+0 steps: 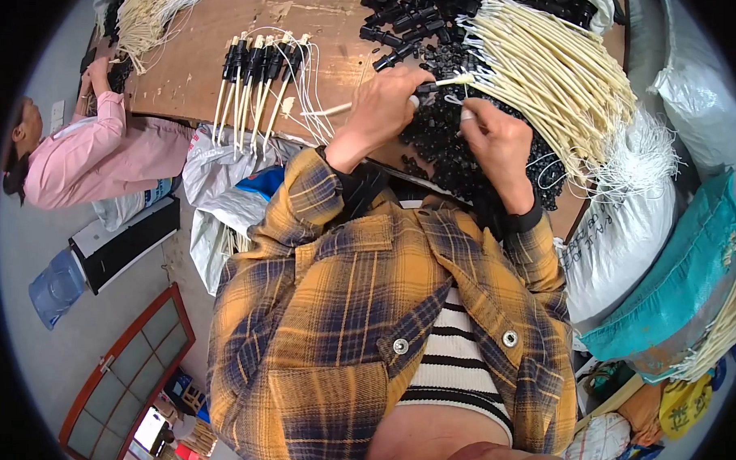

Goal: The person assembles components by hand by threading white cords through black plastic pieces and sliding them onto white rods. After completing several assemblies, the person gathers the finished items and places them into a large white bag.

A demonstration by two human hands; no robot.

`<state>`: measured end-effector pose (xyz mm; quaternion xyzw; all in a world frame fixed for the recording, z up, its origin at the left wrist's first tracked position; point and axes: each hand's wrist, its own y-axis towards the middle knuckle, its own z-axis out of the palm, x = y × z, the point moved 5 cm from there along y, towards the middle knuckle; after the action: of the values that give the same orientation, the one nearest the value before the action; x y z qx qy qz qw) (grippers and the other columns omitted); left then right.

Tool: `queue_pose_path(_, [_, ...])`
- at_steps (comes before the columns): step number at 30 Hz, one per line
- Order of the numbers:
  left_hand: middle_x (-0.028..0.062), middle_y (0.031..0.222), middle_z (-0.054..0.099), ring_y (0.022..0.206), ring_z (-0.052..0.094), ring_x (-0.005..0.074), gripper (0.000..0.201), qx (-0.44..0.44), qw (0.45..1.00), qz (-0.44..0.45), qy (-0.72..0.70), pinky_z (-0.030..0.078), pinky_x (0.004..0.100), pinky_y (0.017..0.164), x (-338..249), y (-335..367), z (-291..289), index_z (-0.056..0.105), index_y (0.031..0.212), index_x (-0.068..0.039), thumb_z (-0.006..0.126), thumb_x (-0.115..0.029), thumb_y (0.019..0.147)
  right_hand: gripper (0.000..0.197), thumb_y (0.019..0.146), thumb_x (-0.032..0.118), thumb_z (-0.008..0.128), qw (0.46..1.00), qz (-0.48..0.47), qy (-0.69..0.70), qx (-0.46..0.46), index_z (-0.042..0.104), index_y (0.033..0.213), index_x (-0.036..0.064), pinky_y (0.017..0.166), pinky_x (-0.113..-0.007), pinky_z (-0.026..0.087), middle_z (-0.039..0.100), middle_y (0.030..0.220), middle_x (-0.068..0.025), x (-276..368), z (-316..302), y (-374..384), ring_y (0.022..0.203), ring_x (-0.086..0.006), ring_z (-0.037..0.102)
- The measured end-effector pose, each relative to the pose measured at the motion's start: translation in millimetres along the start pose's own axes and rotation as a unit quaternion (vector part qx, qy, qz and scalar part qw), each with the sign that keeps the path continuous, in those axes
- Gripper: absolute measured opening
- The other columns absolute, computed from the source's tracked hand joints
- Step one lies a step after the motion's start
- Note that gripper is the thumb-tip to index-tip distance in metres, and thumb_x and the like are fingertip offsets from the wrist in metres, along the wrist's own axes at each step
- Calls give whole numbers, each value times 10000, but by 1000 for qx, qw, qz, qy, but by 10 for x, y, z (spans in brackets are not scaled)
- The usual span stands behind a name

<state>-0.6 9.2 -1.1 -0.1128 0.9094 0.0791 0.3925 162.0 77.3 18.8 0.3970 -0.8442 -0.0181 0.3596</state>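
Observation:
My left hand [384, 101] is closed around a thin cream rod [331, 110], which sticks out to the left of the fist. A black plastic fitting [427, 88] and a cream tip show at the fist's right side. Close by on the right, my right hand [497, 136] has thumb and forefinger pinched together beside a small pale loop of cord [453, 100]. Whether the loop is between the fingertips is hard to make out. Under both hands lies a heap of small black plastic parts [438, 134].
A large bundle of cream rods [553, 77] with white cords lies at right. Several rods with black fittings [257, 63] rest on the brown table [328, 20] at left. Black tubular parts [401, 26] are heaped behind. White sacks [628, 237] stand right; a person in pink [82, 159] works far left.

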Motion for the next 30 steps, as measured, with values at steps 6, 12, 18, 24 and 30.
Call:
queue_pose_path(6, [119,898,621,882,603,321,380,4,995,51,88,482,411,746,-46,-39,4,630,1092,-107,545,23,746,94,811,127,665,1000,-10,-3,12,694,887,80,513,-300,473,639,655,-90,15,-2,59,542,-207,622])
queue_pose_path(12, [97,825,633,827,612,294,332,-6,994,95,43,485,409,687,-145,-55,56,675,999,-95,537,22,721,101,802,116,672,998,-24,26,45,692,889,69,524,-308,477,642,670,-101,47,55,35,554,-232,622])
queue_pose_path(18, [117,914,656,885,619,311,400,50,995,86,-6,490,400,738,-167,-56,113,620,1098,-116,532,9,728,163,857,86,613,986,-35,128,99,628,1013,43,573,-340,500,650,778,-149,87,114,23,639,-300,641])
queue_pose_path(24, [75,858,633,823,606,237,349,26,983,65,-169,482,305,713,-197,-39,0,634,1013,-66,681,47,686,141,866,97,625,992,-42,60,108,613,998,49,574,-356,502,653,803,-154,111,107,-24,673,-321,649])
queue_pose_path(30, [24,785,619,713,595,201,165,-73,959,248,-112,472,302,614,-295,-162,-114,654,787,-82,694,31,675,140,862,91,632,981,-17,169,95,650,995,51,571,-331,493,653,773,-142,119,118,-79,641,-295,645])
